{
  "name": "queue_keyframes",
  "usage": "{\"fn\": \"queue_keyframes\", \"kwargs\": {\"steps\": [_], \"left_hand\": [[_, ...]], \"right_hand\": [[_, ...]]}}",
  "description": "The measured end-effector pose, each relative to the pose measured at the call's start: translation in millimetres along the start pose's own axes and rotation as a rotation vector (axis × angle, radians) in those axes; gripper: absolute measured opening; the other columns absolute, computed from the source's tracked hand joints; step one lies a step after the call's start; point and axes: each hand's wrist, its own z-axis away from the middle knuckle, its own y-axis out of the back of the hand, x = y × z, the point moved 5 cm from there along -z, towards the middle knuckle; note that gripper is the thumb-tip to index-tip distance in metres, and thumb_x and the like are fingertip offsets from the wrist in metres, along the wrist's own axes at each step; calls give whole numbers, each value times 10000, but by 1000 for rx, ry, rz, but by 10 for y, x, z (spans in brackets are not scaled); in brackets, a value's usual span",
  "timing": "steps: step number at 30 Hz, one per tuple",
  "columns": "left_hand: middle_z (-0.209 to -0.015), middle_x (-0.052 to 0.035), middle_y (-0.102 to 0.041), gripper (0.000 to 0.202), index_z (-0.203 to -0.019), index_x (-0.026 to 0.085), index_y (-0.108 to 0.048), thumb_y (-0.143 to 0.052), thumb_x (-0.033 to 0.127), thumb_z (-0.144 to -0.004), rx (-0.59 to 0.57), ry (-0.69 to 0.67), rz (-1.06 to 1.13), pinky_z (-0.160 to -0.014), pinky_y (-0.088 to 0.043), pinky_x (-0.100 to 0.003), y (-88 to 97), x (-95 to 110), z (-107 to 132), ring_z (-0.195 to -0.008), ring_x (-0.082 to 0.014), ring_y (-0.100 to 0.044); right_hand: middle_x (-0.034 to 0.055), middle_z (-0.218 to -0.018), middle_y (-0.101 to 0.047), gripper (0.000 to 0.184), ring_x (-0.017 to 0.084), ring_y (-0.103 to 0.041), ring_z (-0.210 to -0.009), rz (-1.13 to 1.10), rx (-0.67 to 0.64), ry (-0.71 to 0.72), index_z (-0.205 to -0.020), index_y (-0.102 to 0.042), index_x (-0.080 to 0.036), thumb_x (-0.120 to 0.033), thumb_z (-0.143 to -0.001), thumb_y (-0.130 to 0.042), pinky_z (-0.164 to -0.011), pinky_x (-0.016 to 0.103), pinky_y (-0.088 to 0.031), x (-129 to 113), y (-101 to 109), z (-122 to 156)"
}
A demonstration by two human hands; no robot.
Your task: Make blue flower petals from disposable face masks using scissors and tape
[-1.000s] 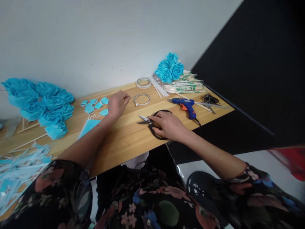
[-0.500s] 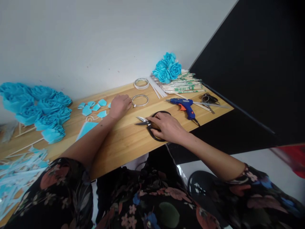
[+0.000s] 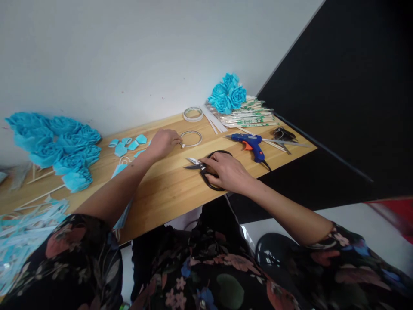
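Observation:
My right hand [image 3: 227, 171] rests on the table, its fingers wrapped over the black handles of a pair of scissors [image 3: 197, 164]. The scissor blades are parted and point left. Behind them lies a thin, nearly used-up roll of tape [image 3: 200, 144], flat on the wood with a small white tab at its front. My left hand [image 3: 164, 143] reaches to its left rim, fingertips pinched together there; the thumb is hidden. Left of this hand are several cut light-blue pieces [image 3: 121, 149]. A blue face mask [image 3: 118, 171] lies partly under my left forearm.
A thicker tape roll [image 3: 192, 119] sits near the wall. At right are a blue glue gun [image 3: 248, 138], keys [image 3: 282, 134], wrapped chopsticks [image 3: 254, 118] and blue paper roses [image 3: 227, 94]. More blue roses [image 3: 67, 144] and a heap of mask scraps [image 3: 29, 239] lie at left.
My left hand has shifted slightly right, its fingertips now at the thin tape roll's rim. My right hand stays on the scissors. The view has shifted a little.

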Motion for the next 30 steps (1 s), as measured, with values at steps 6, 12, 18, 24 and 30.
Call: {"fn": "queue_keyframes", "kwargs": {"steps": [6, 12, 18, 24, 30], "left_hand": [[-1022, -88, -766, 378, -969, 192, -783, -451, 366, -918, -51, 27, 51, -834, -497, -332, 3, -82, 40, -938, -231, -678], [-1065, -91, -753, 429, -1118, 187, -767, -460, 408, -917, -41, 51, 104, -828, -484, -327, 73, -1, 115, -936, -239, -665], [-993, -86, -738, 524, -1341, 190, -664, -545, 419, -886, -10, 42, 120, -792, -451, -332, 96, 71, 198, -901, -255, -643], [-994, -93, -719, 515, -1333, 210, -666, -543, 465, -904, 17, -2, 87, -780, -438, -337, 40, 35, 227, -904, -264, -630], [-1019, -106, -711, 534, -1353, 190, -649, -531, 478, -919, 18, -14, 55, -816, -452, -364, 7, 36, 234, -928, -275, -623]], "right_hand": [[131, -1111, -643, 471, 260, -595, -993, 19, -2, -3, -1371, -613, -191, -364, -934, -585, -889, 362, -441, 1, 8, 1], [153, -1142, -686, 482, 289, -626, -1039, 125, -96, 1, -1379, -606, -211, -357, -919, -598, -838, 352, -440, -136, 137, -9], [159, -1018, -744, 391, 281, -669, -924, 268, -88, -170, -1260, -655, -198, -431, -1010, -466, -682, 316, -392, -92, 372, -182], [157, -1186, -712, 336, 299, -638, -1132, 222, 33, -121, -1192, -691, -194, -335, -1027, -436, -800, 341, -454, 264, 357, -792], [165, -1219, -725, 339, 301, -663, -1125, 172, -94, -205, -1201, -700, -166, -302, -989, -473, -877, 357, -492, 368, 79, -1329]]}}
